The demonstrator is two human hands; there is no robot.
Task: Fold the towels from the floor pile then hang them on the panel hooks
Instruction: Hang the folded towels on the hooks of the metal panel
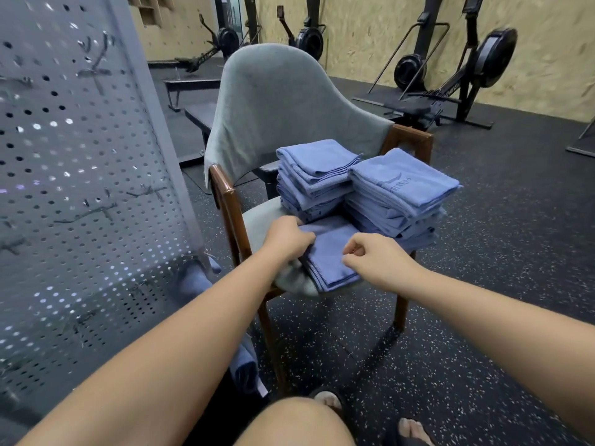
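A folded blue towel (328, 252) lies at the front of the seat of a grey chair (273, 104). My left hand (285, 238) grips the towel's left edge with curled fingers. My right hand (373, 257) hovers just over the towel's right side, fingers curled, and I cannot tell if it pinches the cloth. Behind them on the seat stand two stacks of folded blue towels, one at the back left (314, 175) and one at the right (402, 194). The grey perforated panel (74, 175) with its hooks (93, 70) stands to the left.
More blue towels lie on the floor by the panel's foot (196, 278) and under my left arm (246, 365). Rowing machines (450, 69) line the far wall. The floor is dark speckled rubber. My knee and sandalled feet show at the bottom edge.
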